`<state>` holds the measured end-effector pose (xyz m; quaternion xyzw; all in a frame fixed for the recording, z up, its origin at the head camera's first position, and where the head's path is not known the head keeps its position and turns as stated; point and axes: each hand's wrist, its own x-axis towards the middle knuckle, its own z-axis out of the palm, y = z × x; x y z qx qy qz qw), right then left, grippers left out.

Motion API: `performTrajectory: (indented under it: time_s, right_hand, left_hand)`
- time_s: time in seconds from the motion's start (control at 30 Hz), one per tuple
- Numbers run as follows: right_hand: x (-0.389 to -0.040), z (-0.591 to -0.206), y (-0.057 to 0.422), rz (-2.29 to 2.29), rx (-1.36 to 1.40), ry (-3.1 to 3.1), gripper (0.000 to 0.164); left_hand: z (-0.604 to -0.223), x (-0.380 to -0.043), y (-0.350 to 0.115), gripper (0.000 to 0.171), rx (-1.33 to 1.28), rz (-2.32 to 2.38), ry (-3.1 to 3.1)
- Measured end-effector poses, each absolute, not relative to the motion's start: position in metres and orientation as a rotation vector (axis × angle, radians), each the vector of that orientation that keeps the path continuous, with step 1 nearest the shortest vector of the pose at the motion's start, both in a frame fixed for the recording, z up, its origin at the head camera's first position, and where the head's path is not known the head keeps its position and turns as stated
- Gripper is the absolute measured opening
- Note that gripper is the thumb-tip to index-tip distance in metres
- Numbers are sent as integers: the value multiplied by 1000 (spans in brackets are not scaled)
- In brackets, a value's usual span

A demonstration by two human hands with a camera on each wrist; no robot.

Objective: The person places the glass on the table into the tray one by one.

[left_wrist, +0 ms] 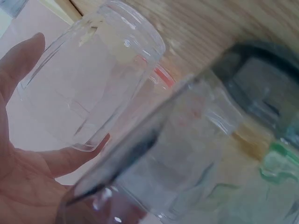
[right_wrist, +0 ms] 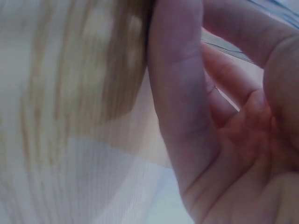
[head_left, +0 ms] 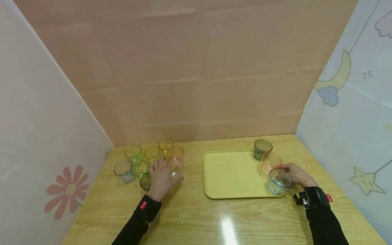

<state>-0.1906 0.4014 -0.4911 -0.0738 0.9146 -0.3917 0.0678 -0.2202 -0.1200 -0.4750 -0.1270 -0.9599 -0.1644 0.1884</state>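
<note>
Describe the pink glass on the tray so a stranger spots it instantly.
Start at the yellow tray on the wooden table. Look along the tray's right edge, where the pink glass stands second in a front-to-back row of three. Its pink-orange tint sets it apart from the smoky dark glass behind it and the pale bluish glass in front.

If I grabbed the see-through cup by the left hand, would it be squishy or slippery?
Probably not squishy: the clear cup has a neat, firm-looking round wall. It may be slippery, because its surface looks smooth and shiny. Pushed away, it could bump the orange-rimmed cup close behind it.
</note>
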Motion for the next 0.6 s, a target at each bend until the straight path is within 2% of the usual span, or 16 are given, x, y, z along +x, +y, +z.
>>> performTrajectory:
  time_s: [0.33, 0.6]
  right_hand:
    - [-188, -488, 402, -1156, -212, 2774, 51]
    - [-188, -489, 401, -1150, -199, 2766, 52]
  left_hand:
    - [-464, -217, -104, 77, -430, -720, -2633]
    - [-455, -222, -81, 84, -484, -1093, -2584]
